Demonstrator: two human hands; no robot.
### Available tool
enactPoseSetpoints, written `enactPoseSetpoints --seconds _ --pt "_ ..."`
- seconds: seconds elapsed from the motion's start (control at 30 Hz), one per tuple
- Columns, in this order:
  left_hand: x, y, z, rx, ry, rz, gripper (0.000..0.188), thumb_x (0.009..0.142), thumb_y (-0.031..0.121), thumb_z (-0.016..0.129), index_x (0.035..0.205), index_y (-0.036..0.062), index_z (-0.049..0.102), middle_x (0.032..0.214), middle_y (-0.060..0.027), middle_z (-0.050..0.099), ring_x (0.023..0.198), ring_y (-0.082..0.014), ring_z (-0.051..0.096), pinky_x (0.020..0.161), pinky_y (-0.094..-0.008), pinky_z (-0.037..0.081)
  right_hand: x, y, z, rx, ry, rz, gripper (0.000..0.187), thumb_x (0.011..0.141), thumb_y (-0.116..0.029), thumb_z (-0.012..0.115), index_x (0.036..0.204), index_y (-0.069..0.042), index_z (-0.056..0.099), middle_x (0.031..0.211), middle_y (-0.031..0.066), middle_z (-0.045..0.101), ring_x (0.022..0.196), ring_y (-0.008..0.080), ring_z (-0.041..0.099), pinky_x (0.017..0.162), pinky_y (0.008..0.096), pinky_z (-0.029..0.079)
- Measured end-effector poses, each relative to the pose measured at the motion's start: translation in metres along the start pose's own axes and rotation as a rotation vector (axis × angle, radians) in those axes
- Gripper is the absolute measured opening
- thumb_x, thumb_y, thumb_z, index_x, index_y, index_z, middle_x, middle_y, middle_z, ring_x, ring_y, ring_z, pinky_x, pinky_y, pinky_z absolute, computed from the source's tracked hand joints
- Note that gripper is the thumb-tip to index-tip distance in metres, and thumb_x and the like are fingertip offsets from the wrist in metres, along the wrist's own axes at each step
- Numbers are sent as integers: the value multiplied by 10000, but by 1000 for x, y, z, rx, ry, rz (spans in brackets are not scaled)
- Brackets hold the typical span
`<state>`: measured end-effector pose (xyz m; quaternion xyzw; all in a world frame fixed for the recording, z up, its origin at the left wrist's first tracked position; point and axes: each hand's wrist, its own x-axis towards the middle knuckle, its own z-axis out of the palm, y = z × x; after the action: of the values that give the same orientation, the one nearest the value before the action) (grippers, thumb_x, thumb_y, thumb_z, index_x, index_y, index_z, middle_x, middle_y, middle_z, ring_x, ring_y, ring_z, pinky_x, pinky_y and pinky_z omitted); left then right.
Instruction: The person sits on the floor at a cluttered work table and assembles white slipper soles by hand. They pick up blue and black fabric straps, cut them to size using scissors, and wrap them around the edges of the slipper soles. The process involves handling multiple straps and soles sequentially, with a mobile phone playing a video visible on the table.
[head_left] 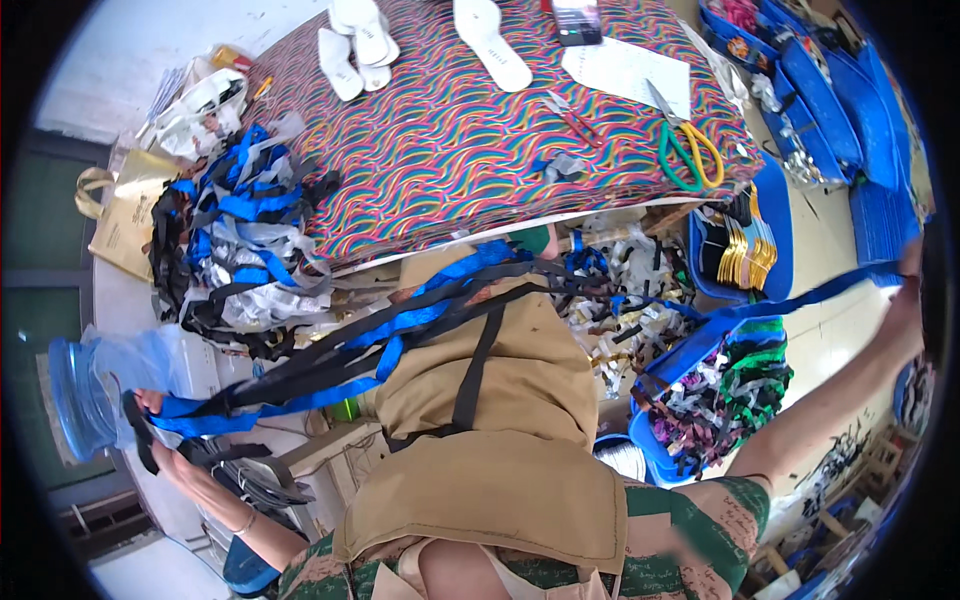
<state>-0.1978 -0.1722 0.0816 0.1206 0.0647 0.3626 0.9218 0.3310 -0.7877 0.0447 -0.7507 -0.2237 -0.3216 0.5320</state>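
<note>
My left hand (165,440) is out at the lower left, fingers closed around the ends of a bundle of blue and black straps (380,320). The bundle runs across my tan apron (510,400) toward the middle. From there one blue strap (800,297) stretches on to the far right edge, where my right hand (908,285) is raised and pulls it taut. That hand is partly cut off by the picture's rim.
A table with a wavy multicoloured cloth (450,140) carries white shoe soles (492,45), green-and-yellow scissors (690,150), small red snips (575,118) and paper. A heap of strap scraps (235,240) hangs left. Blue bins (715,385) with trimmings stand right.
</note>
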Motion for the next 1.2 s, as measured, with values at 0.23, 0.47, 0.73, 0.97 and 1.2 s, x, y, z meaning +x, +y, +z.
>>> enactPoseSetpoints --seconds 0.23,0.47,0.73,0.97,1.2 --pt "-10 67 84 65 -293 49 261 901 153 490 1122 20 533 1028 -81 535 936 -179 522 881 -295 420 -157 -65 220 714 -815 323 559 679 -37 755 1220 -52 616 1163 83 645 856 158 593 762 288 500" --pt "3 54 111 457 -420 279 185 908 163 505 1049 45 528 961 -49 496 879 -169 489 861 -284 402 -245 -102 319 667 -1470 -86 713 614 -395 859 1183 -38 619 1003 147 559 979 300 521 868 392 412" --pt "4 -18 -106 919 370 477 240 918 169 540 1091 3 535 941 -84 540 848 -180 502 827 -297 429 -218 -35 184 340 -1368 355 427 603 -45 773 1021 -31 688 833 91 612 735 248 584 662 334 458" --pt "5 -29 -312 582 691 179 134 939 110 551 1011 8 600 879 -99 612 818 -222 596 798 -350 526 -165 -35 147 380 -642 647 289 751 -84 687 1024 9 680 988 70 688 752 86 523 659 221 398" --pt "8 -72 -356 1074 712 -506 318 942 334 593 1050 36 622 915 -103 682 760 -234 665 616 -349 576 -100 -60 138 531 -434 507 222 910 -22 489 1102 8 598 873 142 681 491 -1 306 450 159 227"
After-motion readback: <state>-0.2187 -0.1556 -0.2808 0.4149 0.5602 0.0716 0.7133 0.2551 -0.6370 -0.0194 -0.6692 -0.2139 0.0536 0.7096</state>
